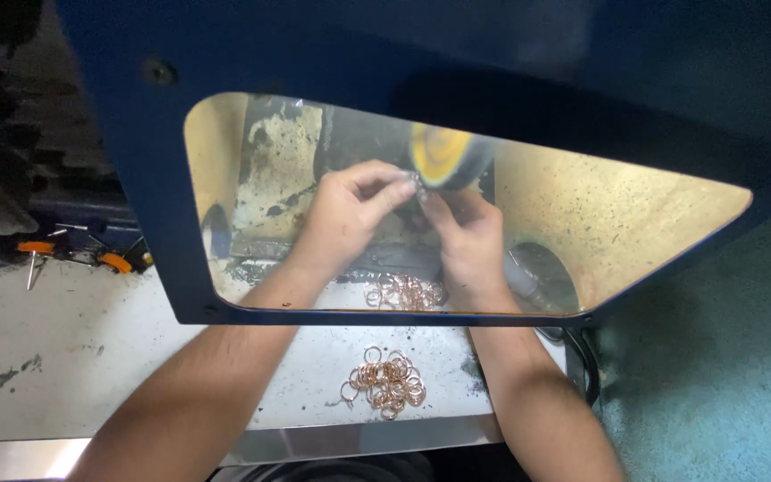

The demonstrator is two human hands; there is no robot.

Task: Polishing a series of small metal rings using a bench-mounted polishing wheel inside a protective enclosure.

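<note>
Behind the blue guard's window (pixel 162 205), both hands pinched one small ring (pixel 414 186) at the yellow wheel's (pixel 443 156) lower edge: left hand (pixel 350 210) left of it, right hand (pixel 466 236) below. Loose copper rings (pixel 385 379) lay on the bench (pixel 73 348) nearer, with open room leftward.

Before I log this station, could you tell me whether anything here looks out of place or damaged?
Nothing alarming. Both hands, left hand and right hand, hold a small piece against the yellow wheel behind the window. Copper rings lie in a loose tangled heap on the stained bench, and the inside walls are speckled with grime.
</note>
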